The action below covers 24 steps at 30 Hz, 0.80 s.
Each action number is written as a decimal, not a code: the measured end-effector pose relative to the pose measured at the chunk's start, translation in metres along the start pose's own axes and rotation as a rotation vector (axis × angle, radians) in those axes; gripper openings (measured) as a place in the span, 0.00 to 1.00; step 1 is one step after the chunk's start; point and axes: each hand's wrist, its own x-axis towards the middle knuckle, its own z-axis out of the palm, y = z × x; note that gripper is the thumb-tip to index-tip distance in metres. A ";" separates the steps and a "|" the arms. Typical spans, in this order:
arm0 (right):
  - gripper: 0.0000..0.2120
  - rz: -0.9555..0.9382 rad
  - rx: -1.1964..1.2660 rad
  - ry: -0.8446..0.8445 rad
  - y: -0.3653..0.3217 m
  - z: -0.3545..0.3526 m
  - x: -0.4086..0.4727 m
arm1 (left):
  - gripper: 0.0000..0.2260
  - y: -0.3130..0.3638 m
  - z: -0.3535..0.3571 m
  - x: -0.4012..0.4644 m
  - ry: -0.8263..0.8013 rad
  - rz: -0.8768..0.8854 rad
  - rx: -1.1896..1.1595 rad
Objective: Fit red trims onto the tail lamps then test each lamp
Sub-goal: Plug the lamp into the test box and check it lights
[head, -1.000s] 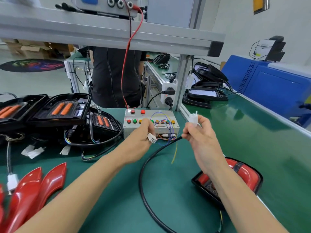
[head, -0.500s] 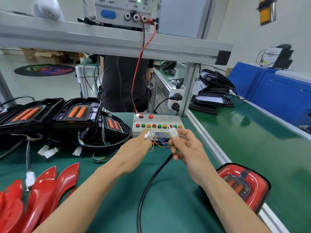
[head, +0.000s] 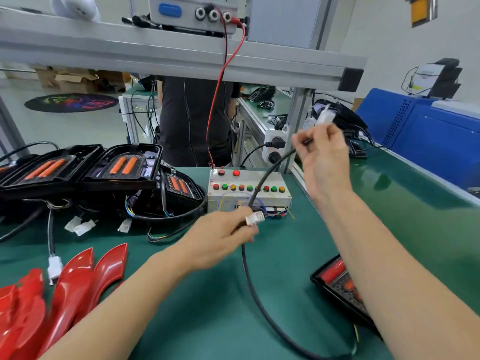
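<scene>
Left hand (head: 220, 239), frame centre, pinches a white connector (head: 255, 219); right hand (head: 324, 162), upper right, grips the black cable (head: 265, 178) and a white plug (head: 324, 116).

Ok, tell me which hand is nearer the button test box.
Left. The left hand holds a white connector just in front of the test box; the right hand is raised above and to its right.

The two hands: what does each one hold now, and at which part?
Left hand pinches the tester's white connector at its rear, with its fingers. Right hand grips the black cable just behind its white plug.
</scene>
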 end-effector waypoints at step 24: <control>0.03 0.228 -0.913 -0.617 0.035 -0.090 -0.078 | 0.03 -0.019 0.005 -0.002 -0.006 -0.196 0.019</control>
